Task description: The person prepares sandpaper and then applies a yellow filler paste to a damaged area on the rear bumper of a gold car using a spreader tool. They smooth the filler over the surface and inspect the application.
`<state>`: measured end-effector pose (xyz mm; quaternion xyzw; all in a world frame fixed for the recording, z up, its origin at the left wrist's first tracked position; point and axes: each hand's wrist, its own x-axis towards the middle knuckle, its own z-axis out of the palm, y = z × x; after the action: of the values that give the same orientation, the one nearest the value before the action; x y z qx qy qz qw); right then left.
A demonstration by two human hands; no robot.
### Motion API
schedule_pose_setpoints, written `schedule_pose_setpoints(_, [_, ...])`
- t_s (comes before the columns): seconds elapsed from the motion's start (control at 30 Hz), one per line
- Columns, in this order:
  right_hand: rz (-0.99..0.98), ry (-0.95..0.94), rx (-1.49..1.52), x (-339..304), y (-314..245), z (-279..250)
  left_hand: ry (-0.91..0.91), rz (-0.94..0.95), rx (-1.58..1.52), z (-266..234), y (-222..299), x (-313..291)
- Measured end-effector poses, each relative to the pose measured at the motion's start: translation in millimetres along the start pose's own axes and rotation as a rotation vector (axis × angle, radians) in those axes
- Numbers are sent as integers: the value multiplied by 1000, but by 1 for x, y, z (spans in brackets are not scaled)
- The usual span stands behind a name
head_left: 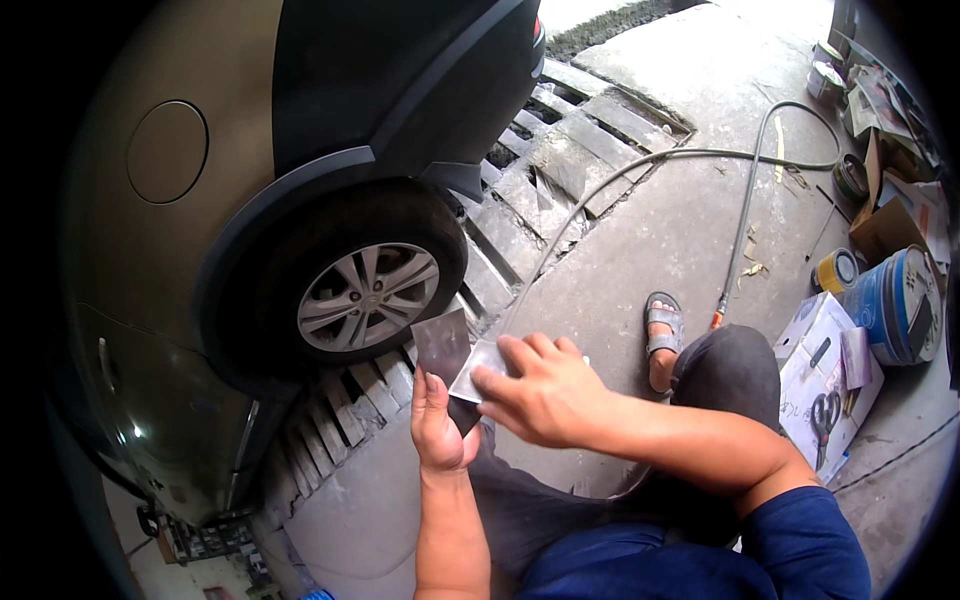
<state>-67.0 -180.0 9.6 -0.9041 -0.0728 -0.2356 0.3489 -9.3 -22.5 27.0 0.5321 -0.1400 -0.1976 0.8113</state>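
With clock hours read from the middle of the view, a brown car body [150, 260] is seen on the left, spread between 8 and 12 o'clock. A round fuel flap [167, 152] is set into it at 10 o'clock, and a silver-spoked wheel [368, 297] is placed at 9 o'clock. Beside it a slatted floor grating [560, 165] is laid, curving round towards 1 o'clock.

Just before 7 o'clock, the left hand [442, 432] is closed around the base of a grey plate [442, 345], which is tilted upward towards the wheel; most of its fingers are hidden. Just to the right, between 4 and 6 o'clock, a pale flat piece [482, 366] is gripped by the bent fingers of the right hand [545, 388], its left edge brought up against the plate in view; whether they touch cannot be told.

A sandalled foot [663, 343] is planted just past 3 o'clock, and a grey hose [700, 152] is looped at 2 o'clock. Between 3 and 4 o'clock, black-handled scissors [825, 418] are laid on a white sheet [800, 345]. At 3 o'clock a yellow tin [836, 270] is stood beside a blue bucket [880, 310].
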Motion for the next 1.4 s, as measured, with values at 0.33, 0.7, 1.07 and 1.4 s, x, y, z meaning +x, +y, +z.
schedule_pose_setpoints(0.33, [57,-17,46,11,11,-6,-76,3,120,3,-3,0])
schedule_pose_setpoints(0.7, [144,-181,344,8,-2,-12,-62,56,288,2,-19,0])
schedule_pose_setpoints(1.07, [231,-302,436,19,0,-23,-128,58,429,-12,-20,3])
schedule_pose_setpoints(1.4, [327,-259,542,30,7,-29,-162,49,469,-11,-19,6])
